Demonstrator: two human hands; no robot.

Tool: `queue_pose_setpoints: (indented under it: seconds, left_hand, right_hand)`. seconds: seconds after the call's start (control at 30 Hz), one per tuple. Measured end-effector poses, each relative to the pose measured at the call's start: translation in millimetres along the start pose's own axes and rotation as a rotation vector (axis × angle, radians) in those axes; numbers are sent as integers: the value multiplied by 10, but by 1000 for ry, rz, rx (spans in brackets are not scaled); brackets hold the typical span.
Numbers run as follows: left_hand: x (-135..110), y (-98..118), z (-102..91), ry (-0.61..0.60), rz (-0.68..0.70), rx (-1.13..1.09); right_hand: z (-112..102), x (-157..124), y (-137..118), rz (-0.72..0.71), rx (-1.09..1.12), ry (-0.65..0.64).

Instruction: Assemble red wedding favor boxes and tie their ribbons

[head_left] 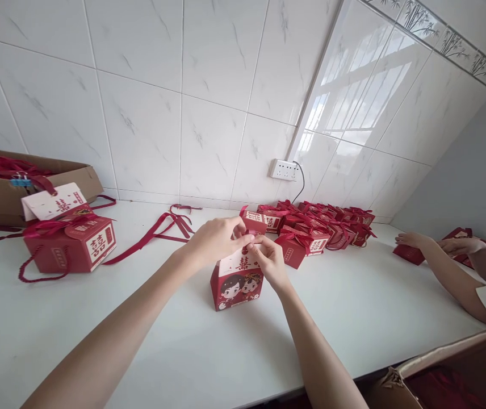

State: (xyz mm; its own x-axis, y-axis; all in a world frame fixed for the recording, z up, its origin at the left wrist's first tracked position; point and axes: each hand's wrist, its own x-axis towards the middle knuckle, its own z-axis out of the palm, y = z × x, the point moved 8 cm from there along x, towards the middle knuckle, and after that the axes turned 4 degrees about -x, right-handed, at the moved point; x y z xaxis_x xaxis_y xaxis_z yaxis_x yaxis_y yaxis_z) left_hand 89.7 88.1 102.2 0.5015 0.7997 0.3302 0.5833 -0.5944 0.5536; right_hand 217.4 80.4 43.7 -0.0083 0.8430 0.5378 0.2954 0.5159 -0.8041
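Here, mid-frame, my left hand (217, 238) and right hand (271, 260) pinched the red box (237, 291) — fingers clamped on its top to hold it closed.

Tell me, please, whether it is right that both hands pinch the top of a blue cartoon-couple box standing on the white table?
Not quite: the head view shows the box is red, not blue. The left hand and right hand do pinch its top, and it stands on the white table.
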Motion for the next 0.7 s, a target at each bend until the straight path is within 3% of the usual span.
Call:
queue_pose_setpoints:
  seconds: [0.13,0.3,0.4,0.5,0.6,0.7]
  left_hand:
    - [1,38,-7,36,26,-122]
    - [-9,112,-22,28,48,-307]
    - [-29,168,17,-79,62,-470]
    - [-90,284,57,-205,131,-476]
    - [-181,405,149,-353,202,-397]
    - [-209,428,172,-376,183,-395]
  right_hand:
    - [21,-6,5,27,77,-25]
    - [111,-10,96,139,347,-125]
    - [233,-47,101,190,503,-216]
    - [434,-159,65,252,741,-352]
    - [546,-266,71,308,911,-359]
    - [581,-305,61,311,915,-355]
